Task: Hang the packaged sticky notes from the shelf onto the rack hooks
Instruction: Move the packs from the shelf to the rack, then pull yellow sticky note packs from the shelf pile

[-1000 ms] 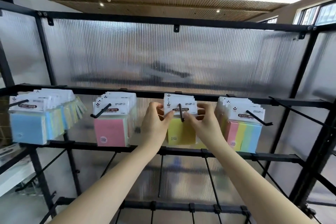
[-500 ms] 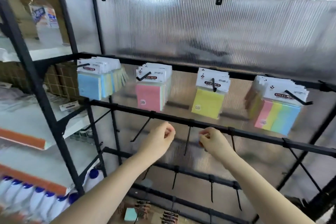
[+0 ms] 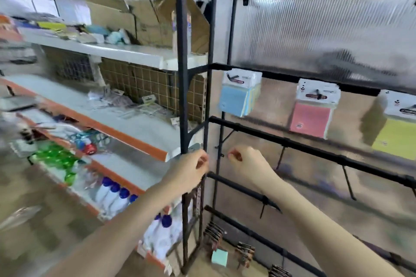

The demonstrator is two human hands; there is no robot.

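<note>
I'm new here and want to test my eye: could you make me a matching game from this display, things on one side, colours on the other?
Things:
1. leftmost hanging pack
2. middle hanging pack
3. hanging pack at the right edge
4. bottle caps on the lower shelf

Colours:
A. pink
B. dark blue
C. yellow
D. light blue

Pairs: 1-D, 2-A, 3-C, 4-B

The black upright post (image 3: 183, 105) stands between the white shelf (image 3: 135, 128) and, seemingly, open room beneath the rack bar (image 3: 315, 145).
</note>
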